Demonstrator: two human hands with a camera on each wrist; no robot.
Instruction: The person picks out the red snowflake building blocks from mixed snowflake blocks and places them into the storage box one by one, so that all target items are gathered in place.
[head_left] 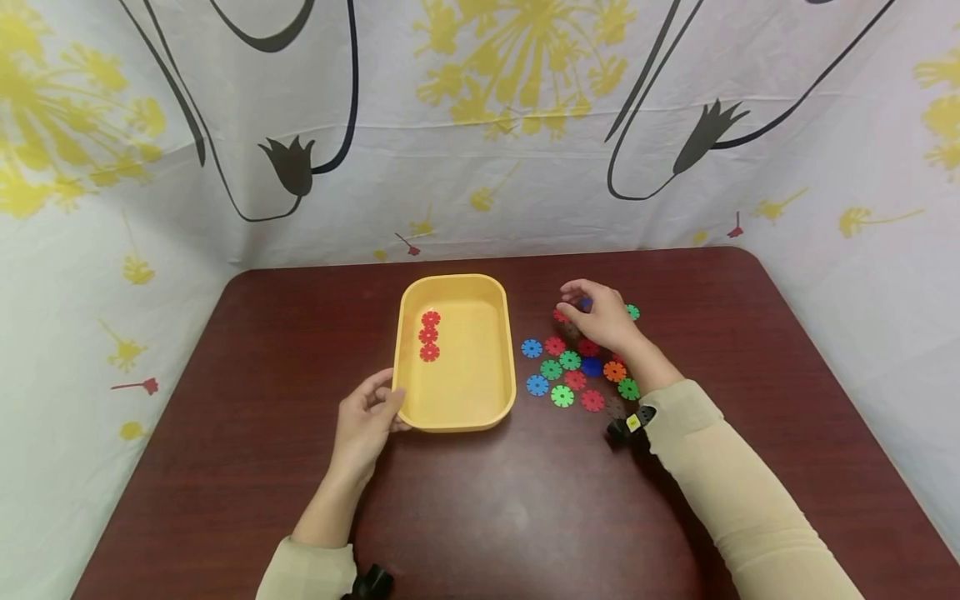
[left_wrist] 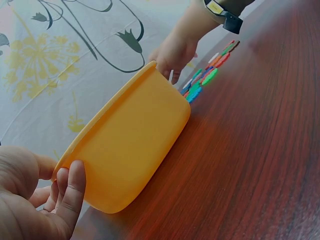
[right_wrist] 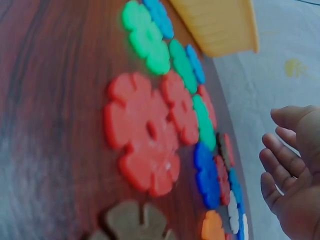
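My left hand (head_left: pixel 363 421) grips the near left rim of a yellow plastic tray (head_left: pixel 453 421), thumb at the rim and fingers against the outer wall. Inside, three red notched discs (head_left: pixel 428 335) lie in a column near the left side. Right of the tray, my right hand (head_left: pixel 603 317) hovers over the far part of a spread of notched discs, with its fingers loosely bent. Nothing shows between those fingers in the right wrist view. A red disc (head_left: pixel 560 316) is partly visible beneath the thumb in the head view.
Several flower-shaped discs lie flat on the dark wooden table (head_left: pixel 480 517), among them a blue disc (head_left: pixel 532 348), an orange disc (head_left: pixel 614 371) and a bright green disc (head_left: pixel 562 396). A patterned white cloth (head_left: pixel 480 200) hangs behind the table and at both sides.
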